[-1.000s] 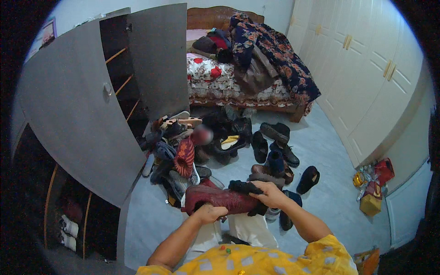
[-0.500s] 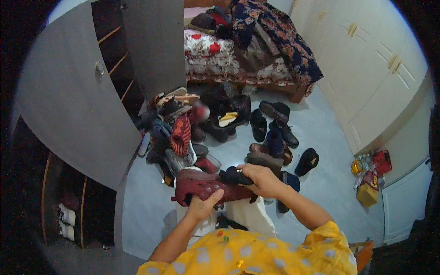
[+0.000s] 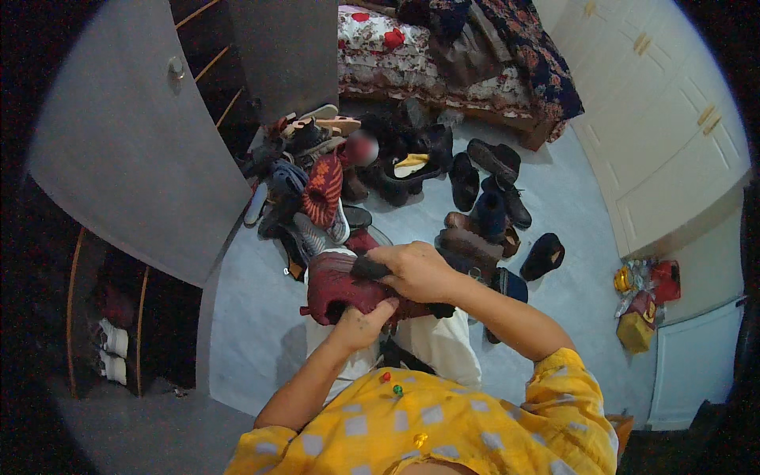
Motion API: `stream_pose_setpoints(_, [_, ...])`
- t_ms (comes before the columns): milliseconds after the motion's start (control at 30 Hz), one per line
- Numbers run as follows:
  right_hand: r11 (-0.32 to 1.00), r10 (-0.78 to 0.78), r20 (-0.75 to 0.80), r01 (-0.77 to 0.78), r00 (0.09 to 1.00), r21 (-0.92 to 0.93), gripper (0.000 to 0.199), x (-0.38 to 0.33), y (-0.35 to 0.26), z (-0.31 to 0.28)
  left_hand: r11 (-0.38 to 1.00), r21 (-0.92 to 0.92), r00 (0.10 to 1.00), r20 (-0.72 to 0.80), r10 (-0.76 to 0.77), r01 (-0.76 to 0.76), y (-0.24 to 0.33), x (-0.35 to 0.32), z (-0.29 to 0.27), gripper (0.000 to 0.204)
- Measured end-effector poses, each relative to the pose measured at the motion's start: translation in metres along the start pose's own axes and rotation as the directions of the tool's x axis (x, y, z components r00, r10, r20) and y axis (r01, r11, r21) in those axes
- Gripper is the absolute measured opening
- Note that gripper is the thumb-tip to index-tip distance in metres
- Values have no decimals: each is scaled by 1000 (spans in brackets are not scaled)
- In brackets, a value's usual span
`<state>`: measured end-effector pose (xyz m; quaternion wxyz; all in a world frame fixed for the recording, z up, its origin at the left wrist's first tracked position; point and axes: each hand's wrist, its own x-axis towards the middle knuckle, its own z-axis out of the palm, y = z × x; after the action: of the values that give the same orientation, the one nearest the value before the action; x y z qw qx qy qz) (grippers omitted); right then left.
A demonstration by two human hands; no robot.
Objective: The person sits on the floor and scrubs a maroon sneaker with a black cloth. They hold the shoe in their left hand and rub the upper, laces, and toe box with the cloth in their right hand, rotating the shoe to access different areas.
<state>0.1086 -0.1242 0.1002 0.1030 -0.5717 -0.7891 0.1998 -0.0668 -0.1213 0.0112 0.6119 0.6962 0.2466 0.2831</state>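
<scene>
A maroon shoe (image 3: 332,286) lies sideways over my lap, its opening toward my left. My left hand (image 3: 362,324) grips it at the near side by the opening, thumb on the upper. Bunched in my right hand (image 3: 421,271) is a black cloth (image 3: 369,269), pressed on the shoe's upper near the heel end. The right hand covers much of the shoe's front part. Just past the shoe, a red-and-dark patterned shoe (image 3: 323,190) rests in a heap with several other shoes.
Black shoes (image 3: 465,180) and brown ones (image 3: 471,245) stand on the floor ahead and right. A grey cabinet door (image 3: 134,134) hangs open at left, with white shoes (image 3: 113,352) on a shelf below. Bags (image 3: 636,332) sit by the right wall; a bed (image 3: 396,71) is ahead.
My right hand has slid the black cloth leftward along the shoe, from its middle toward the heel end. My left hand keeps its hold. The whole view has tilted downward.
</scene>
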Motion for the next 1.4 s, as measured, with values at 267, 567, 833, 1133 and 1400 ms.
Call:
stream_pose_setpoints(267, [998,-63,-124,60,990,-22,32,-11,-1,3,996,-91,1000,-21,22,-24,0,-2,3,23])
stream_pose_setpoints(567, [979,36,-97,-16,995,203,26,-46,37,-17,974,-226,996,-90,-2,-18,8,4,6,18])
stream_pose_setpoints(833, [964,-43,-106,69,993,257,28,-4,11,2,992,-121,1000,-7,23,-24,-6,2,0,17])
stream_pose_setpoints(1133, [977,15,-33,-8,999,215,27,15,3,9,973,-224,998,-15,-62,57,4,-5,2,26])
stream_pose_setpoints(1400, [966,91,-157,-48,983,256,25,-29,-1,4,971,-227,924,-351,-151,72,42,-13,5,31])
